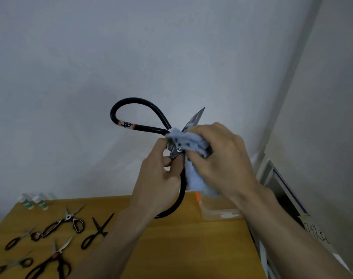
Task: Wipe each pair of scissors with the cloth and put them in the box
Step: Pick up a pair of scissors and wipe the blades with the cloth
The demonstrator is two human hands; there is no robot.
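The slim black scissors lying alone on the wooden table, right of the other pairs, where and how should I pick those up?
Take the slim all-black scissors by the finger loops at their near left end, coming from above on the near side. The closed blades point away and to the right, so that approach keeps fingers off the tips. They lie flat on the wooden table, clear of neighbouring pairs.

Dim, flat cool light — soft overall, noisy; wide-angle bending at 3 o'clock edge, no hard shadows.
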